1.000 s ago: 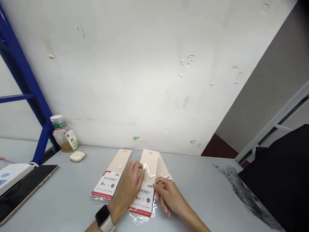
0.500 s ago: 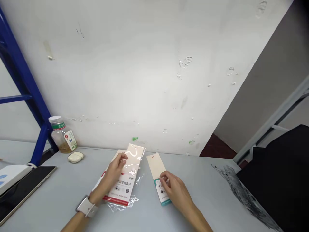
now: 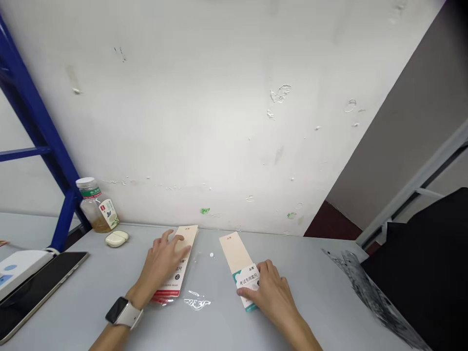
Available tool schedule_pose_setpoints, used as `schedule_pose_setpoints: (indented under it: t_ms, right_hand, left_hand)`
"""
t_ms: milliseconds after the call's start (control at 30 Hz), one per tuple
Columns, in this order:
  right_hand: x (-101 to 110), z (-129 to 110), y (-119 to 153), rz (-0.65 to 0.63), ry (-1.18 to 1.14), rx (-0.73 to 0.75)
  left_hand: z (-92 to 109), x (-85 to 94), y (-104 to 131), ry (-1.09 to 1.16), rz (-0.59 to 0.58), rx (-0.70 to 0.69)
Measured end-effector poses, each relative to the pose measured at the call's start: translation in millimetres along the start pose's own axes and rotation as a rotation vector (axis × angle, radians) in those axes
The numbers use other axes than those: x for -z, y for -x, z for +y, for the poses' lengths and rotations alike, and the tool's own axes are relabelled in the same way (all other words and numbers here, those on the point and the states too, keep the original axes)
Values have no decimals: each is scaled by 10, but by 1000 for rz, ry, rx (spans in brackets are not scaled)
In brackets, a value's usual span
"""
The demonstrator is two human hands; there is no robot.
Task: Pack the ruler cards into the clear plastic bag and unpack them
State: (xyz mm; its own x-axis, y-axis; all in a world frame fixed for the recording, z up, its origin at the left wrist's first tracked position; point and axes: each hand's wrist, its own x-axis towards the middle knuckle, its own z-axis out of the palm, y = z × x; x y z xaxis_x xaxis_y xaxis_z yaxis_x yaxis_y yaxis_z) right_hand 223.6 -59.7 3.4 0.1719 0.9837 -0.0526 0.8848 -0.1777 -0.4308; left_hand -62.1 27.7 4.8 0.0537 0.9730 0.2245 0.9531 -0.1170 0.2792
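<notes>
Packets with red bands (image 3: 175, 281) lie on the table (image 3: 204, 334) under your left hand (image 3: 161, 262), its fingers spread wide. Your right hand (image 3: 271, 292) holds the teal-banded packet (image 3: 235, 252) between thumb and fingers. Clear plastic (image 3: 197, 302) lies between the packets; farther left stands the lidded jar (image 3: 94, 209) (amber liquid (image 3: 98, 224) at its bottom).

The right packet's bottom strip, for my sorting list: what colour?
Bottom strip: teal, shown best in the head view.
</notes>
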Motion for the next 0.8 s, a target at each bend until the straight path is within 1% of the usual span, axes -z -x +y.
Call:
schedule_pose_setpoints:
  t_ms: [67,133,233,300,333,400,467,500,567,600,633,733,800]
  right_hand:
    - [46,1,-11,-35,-63,-33]
    - [96,30,-37,-74,-151,-79]
    - [118,115,-101,-185,-365,-122]
    - [80,182,-150,-271,-537,-122]
    - [50,214,-171,-291,-610,-122]
    - [-19,274,-201,-269,-713,-130]
    - [-79,331,-221,-199,-775,-143]
    - [-100,357,-231,-197,-807,-150]
    - [-122,400,-263,-219,-851,-187]
    - [-123,414,-284,-254,-862,-199]
    - [-117,422,-307,-274,-892,-184]
    - [-77,410,-360,-316,-988,-153]
    - [-45,371,-369,-327,-1050,-165]
  left_hand:
    - [59,-2,46,-23,-56,-25]
    - [80,-16,75,-63,-79,-45]
    - [51,-45,86,-114,-75,-42]
    - [16,-64,89,-110,-70,-40]
    - [1,-72,95,-101,-65,-37]
    - [-9,-86,120,-91,-51,-18]
    - [7,-95,157,-109,-36,21]
    - [21,-97,174,-128,-34,39]
    - [51,-94,196,-173,-34,82]
    - [63,-89,198,-194,-35,93]
    - [73,-81,196,-211,-34,101]
    - [103,-55,174,-243,-23,101]
    - [137,-45,166,-263,22,69]
